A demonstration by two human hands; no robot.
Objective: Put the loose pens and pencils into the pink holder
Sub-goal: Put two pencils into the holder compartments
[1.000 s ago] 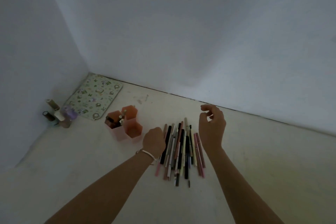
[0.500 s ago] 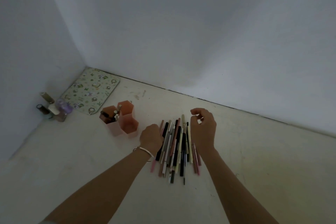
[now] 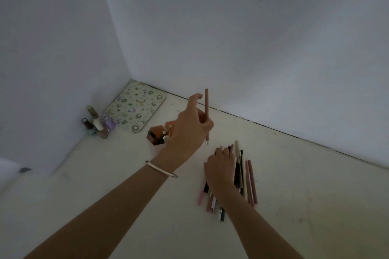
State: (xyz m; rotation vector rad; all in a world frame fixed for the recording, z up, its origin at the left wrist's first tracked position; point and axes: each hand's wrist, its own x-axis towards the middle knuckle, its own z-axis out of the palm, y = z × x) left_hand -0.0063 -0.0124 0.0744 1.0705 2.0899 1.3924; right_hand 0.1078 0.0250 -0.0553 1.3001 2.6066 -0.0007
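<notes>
We see a matt brown pencil, wood by its look, and pens with smooth plastic barrels, some glossy black. The holder looks like translucent plastic. The bracelet shines like metal. The bottles are glossy, the printed mat smooth. The floor and walls are matt, the floor scuffed.

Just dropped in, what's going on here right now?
A person is tidying pens by hand. The left hand holds a brown pencil upright, raised near the pink holder, which already has a few items in it. The right hand rests on the pile of loose pens and pencils. Most of the pile is not yet put away.
</notes>
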